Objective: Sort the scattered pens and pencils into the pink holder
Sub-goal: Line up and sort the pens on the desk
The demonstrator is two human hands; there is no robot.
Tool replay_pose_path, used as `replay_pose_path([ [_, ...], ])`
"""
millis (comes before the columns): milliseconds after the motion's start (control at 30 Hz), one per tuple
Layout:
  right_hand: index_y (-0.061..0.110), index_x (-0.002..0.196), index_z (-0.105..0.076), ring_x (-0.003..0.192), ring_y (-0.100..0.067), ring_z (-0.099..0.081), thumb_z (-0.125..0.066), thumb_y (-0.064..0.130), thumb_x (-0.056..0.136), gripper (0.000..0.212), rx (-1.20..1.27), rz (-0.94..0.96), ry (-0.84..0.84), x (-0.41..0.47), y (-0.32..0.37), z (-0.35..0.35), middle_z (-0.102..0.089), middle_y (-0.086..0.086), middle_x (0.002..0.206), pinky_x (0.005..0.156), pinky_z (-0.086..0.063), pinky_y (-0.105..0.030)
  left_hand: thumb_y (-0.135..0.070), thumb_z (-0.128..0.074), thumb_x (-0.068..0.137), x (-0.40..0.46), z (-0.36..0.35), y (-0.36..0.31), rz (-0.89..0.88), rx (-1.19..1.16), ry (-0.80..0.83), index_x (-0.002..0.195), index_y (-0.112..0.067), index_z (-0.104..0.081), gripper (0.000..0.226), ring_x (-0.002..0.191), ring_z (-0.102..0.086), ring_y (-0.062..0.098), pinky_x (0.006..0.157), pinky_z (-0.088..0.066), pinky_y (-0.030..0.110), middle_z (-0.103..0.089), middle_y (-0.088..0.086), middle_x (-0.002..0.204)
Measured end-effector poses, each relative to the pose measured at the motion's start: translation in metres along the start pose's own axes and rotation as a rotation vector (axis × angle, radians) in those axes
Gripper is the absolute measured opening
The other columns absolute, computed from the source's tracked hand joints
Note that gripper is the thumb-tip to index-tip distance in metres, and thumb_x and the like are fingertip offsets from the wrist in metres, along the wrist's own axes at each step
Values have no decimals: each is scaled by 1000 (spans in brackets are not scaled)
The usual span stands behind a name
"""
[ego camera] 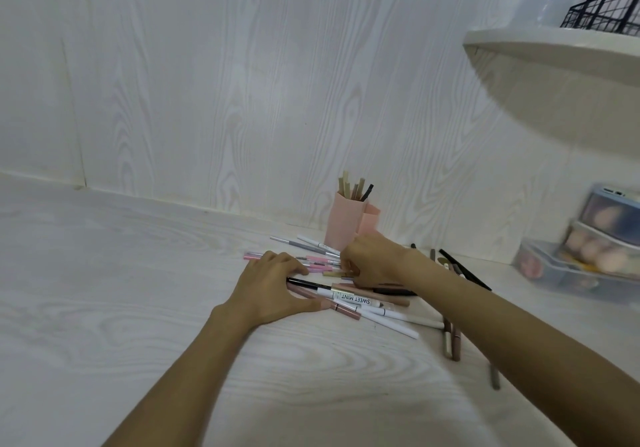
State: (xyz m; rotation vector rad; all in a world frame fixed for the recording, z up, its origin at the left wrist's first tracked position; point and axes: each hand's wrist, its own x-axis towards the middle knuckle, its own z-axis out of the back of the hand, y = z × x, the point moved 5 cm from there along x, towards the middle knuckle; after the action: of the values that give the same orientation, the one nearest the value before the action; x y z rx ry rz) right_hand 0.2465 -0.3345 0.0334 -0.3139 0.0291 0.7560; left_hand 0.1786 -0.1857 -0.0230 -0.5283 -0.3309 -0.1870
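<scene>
Both hands are down in the heap of pens and pencils on the white wood-grain desk. The left hand lies flat with its fingers spread and uncurled, the thumb stretched along a pale pink pencil; nothing is gripped, the palm only rests on the near left end of the heap. A white pen marked "SWEET MINT" lies just right of that thumb.

The right hand is bent downward with its fingers curled in among the pencils beneath it; whether they actually pinch one I cannot tell, since the fingertips are hidden by the hand itself.

The pink holder stands upright just beyond the right hand's knuckles, near the wall, with several tan and dark pencils already standing in it. More dark pencils lie behind the right forearm, and a few brown ones beside it on the near side. Far right of the fingers sits a clear plastic organiser, blurred, under a white shelf carrying a black wire basket.
</scene>
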Motion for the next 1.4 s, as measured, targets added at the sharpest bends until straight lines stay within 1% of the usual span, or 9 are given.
replay_pose_path([
  [233,9,96,-67,85,-22,-58,-62,9,82,14,197,-68,70,3,-15,3,-67,-8,96,80,-52,-36,-87,-54,57,-3,3,2,84,-51,-45,103,-32,-66,73,103,-49,5,88,-43,26,-61,-19,103],
  [333,11,105,-58,85,-23,-62,-60,9,85,20,498,-83,-405,-17,-33,54,-65,-6,94,81,-54,-41,-71,-41,83,0,4,2,113,-96,-55,97,-29,-68,52,102,-51,12,86,-42,31,-64,-13,101],
  [467,23,134,-34,78,-9,-63,-60,10,88,54,790,-206,-1204,-59,-62,125,-61,-3,93,73,-53,-16,-37,-44,95,1,11,13,236,-58,-218,101,-26,-67,26,99,-58,21,81,-42,32,-70,-5,97],
  [567,23,140,-29,76,-4,-62,-58,7,89,61,824,-282,-1417,-55,-66,131,-59,-4,95,70,-51,-10,-38,-55,88,0,14,22,366,-99,-289,101,-29,-73,24,95,-63,19,77,-48,30,-73,-4,97],
  [733,21,137,-34,79,-16,-67,-59,9,89,55,759,-343,-1262,-19,-55,104,-65,-7,100,73,-55,-28,-45,-61,84,5,7,18,384,-122,-255,100,-31,-75,25,111,-58,18,87,-36,29,-72,-10,106],
  [967,27,134,-39,75,-9,-58,-61,19,89,51,523,-415,-1178,-11,-58,91,-68,3,94,67,-43,-23,-34,-64,78,4,6,15,453,-138,-281,91,-29,-75,18,108,-56,16,82,-26,25,-73,-8,96],
  [1167,24,116,-65,113,-19,-47,-52,26,94,26,392,-318,-833,5,-67,65,-66,2,116,87,-39,-29,-32,-65,78,5,7,15,458,-129,-240,93,-31,-75,18,110,-55,16,83,-25,26,-72,-9,99],
  [1333,30,118,-59,94,-10,-54,-54,22,93,27,763,-247,-869,-31,-68,52,-58,7,109,80,-40,-23,-37,-68,79,4,8,18,445,-210,-181,83,-35,-71,5,113,-54,15,84,-23,27,-72,-10,101],
  [1400,28,106,-66,91,-8,-56,-56,18,91,20,854,-271,-709,-50,-67,33,-63,12,101,77,-40,-21,-39,-69,80,4,10,16,422,-219,-168,82,-36,-70,4,108,-55,11,86,-24,29,-70,-13,98],
])
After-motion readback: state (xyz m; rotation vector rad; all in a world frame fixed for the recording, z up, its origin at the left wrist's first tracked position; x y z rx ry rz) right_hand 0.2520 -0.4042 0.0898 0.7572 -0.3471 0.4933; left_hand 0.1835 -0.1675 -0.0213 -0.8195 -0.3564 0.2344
